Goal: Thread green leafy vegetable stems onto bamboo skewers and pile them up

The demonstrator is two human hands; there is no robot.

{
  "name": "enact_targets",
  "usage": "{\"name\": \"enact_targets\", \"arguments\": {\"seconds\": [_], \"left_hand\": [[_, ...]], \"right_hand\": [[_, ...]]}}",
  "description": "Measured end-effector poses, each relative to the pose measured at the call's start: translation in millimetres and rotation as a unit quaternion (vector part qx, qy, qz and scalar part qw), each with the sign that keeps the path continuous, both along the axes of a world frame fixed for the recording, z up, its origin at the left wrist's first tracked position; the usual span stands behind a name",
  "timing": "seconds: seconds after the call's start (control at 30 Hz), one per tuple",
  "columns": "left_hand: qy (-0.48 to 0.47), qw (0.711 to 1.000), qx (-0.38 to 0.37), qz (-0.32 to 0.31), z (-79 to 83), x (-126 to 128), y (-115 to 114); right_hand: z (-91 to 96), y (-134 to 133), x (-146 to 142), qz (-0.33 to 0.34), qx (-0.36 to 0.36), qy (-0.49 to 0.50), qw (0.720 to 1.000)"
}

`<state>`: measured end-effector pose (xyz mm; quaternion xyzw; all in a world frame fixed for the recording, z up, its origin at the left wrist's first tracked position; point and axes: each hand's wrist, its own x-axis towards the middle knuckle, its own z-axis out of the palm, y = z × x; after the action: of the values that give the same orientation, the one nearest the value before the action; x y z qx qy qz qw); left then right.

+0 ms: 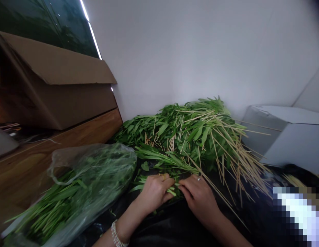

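Note:
My left hand (157,192) is closed around a small bunch of green stems (171,192) with leaves poking out to its left. Close beside it, my right hand (199,195) pinches at the end of a stem, thumb and fingers pressed together. Just beyond both hands lie leafy green stalks (169,159) on a dark surface. Behind them rises a large heap of leafy greens (164,127), with long, thin, pale sticks (238,161) lying through and over it toward the right.
At the left, a clear plastic bag (105,171) holds more leafy greens. An open cardboard box (79,103) stands on a wooden surface (97,132) farther left. A white box (295,137) stands at the right, against a white wall (200,51).

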<state>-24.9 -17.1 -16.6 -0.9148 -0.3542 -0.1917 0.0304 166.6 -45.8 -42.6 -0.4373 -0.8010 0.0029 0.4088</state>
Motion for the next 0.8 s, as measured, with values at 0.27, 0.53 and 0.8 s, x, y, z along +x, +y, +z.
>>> {"name": "enact_targets", "arguments": {"seconds": [0.27,0.53,0.8], "left_hand": [[-0.195,0.973,-0.099,0.079,1.1,9,1],[-0.342,0.922,-0.06,0.169,16.0,-19,26],[-0.127,0.982,-0.136,0.026,0.0,10,-2]], "right_hand": [[8.6,-3,-5,0.007,-0.013,0.014,1.0],[-3.1,7,4,0.005,-0.074,0.117,0.99],[1.1,1,-6,0.026,-0.005,0.064,0.998]]}}
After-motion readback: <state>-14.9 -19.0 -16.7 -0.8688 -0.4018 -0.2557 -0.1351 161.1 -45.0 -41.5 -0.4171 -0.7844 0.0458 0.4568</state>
